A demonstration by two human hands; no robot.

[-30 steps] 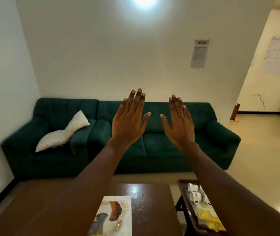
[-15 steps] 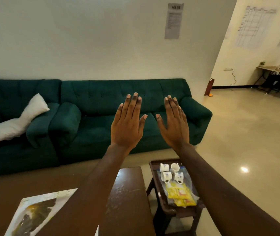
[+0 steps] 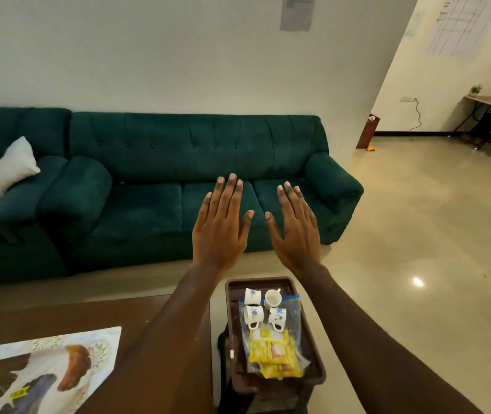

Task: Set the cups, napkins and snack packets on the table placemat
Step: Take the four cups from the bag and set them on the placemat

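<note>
Nothing is held by either hand. The left hand (image 3: 220,231) and the right hand (image 3: 296,234) are raised side by side with their backs to the camera. The fingers are straight and slightly spread, and the thumbs are turned toward each other without touching. Both hands are in the air in front of a green sofa (image 3: 148,180), well above the things to be moved.

Below and between the forearms, a dark tray (image 3: 257,281) stands just beside a wooden table (image 3: 59,315). 4 white cups (image 3: 253,313) are grouped at its far end, close together and partly over a clear plastic bag (image 3: 293,312). Yellow snack packets (image 3: 274,354) are piled at the near end. Napkins cannot be picked out with certainty. A placemat (image 3: 44,369) printed with birds lies on the table at the lower left.

With every item seen on the tray, the task is judged to be at its very start, and no pick has been begun. For the next move, 1 hand would have to be lowered to the tray. A cup would have to be taken by its body or handle without its neighbours being knocked, then carried left across the gap to the placemat.
</note>
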